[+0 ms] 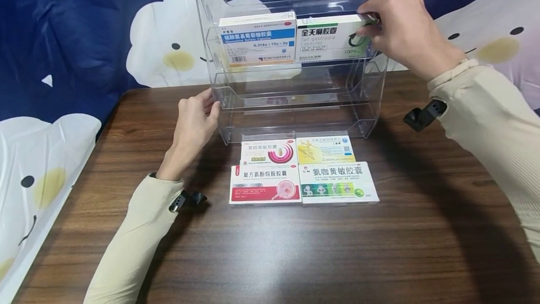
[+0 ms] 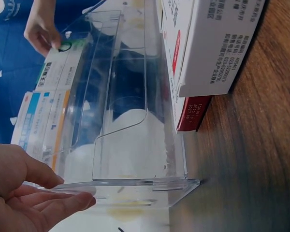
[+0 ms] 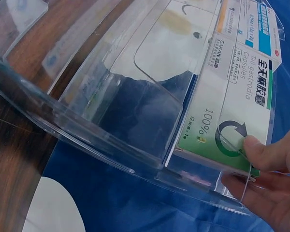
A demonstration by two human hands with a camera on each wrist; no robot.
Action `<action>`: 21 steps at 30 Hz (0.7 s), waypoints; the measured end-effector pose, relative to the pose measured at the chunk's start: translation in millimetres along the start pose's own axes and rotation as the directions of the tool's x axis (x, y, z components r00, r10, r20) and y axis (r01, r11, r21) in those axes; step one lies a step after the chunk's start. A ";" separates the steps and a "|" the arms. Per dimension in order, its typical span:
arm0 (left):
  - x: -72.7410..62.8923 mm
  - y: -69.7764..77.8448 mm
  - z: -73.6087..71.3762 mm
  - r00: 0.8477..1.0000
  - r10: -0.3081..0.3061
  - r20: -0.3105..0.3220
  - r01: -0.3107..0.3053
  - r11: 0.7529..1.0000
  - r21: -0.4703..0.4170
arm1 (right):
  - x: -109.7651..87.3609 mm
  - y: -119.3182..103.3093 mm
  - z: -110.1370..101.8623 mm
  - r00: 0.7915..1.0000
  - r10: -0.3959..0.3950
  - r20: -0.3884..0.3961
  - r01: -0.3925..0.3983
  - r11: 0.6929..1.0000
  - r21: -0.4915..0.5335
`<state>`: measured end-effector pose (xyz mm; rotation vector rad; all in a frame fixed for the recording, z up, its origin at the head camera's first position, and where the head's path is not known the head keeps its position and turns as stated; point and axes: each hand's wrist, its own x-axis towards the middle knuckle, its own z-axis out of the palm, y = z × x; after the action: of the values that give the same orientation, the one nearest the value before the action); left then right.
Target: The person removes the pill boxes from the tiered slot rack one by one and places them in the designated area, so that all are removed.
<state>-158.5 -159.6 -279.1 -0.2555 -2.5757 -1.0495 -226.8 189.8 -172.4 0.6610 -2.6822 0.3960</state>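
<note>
A clear plastic rack (image 1: pixel 291 104) with stacked tiers stands on the table. My right hand (image 1: pixel 401 29) pinches the right end of a white-and-green capsule box (image 1: pixel 325 43) in an upper tier; in the right wrist view, the thumb lies on the front of this box (image 3: pixel 227 106) and the fingers are behind its end. Beside it in the same tier sits a white-and-blue medicine box (image 1: pixel 258 41). With my left hand (image 1: pixel 195 118) I grip the rack's left side wall, thumb and fingers on either side of it in the left wrist view.
In front of the rack, several medicine boxes lie on the wooden table (image 1: pixel 261 257): a red-and-white one (image 1: pixel 266 184), a white-and-green one (image 1: pixel 337 182), a white one with pink rings (image 1: pixel 263 151) and a yellow one (image 1: pixel 326 149). A blue cloud-patterned cloth (image 1: pixel 105 22) hangs behind.
</note>
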 end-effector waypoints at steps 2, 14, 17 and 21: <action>0.1 0.3 0.1 1.000 -0.004 0.002 0.004 1.000 0.001 | 0.6 0.8 0.0 1.000 -0.001 -0.008 0.001 1.000 0.000; 0.3 1.0 -0.1 1.000 -0.004 0.002 0.004 1.000 -0.006 | -1.2 0.8 -9.5 0.997 0.010 -0.081 -0.010 1.000 0.007; 0.5 0.4 0.0 1.000 -0.005 0.003 0.005 1.000 -0.006 | -1.8 -0.1 -13.3 0.994 0.002 -0.108 -0.001 1.000 0.011; 0.7 -0.5 -0.1 1.000 -0.007 0.003 0.007 1.000 0.000 | -3.8 -1.6 -19.5 0.990 -0.005 -0.139 0.006 1.000 0.009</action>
<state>-159.3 -160.1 -279.1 -0.2483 -2.5813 -1.0532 -217.7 196.6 -156.1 0.6200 -2.5472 0.4370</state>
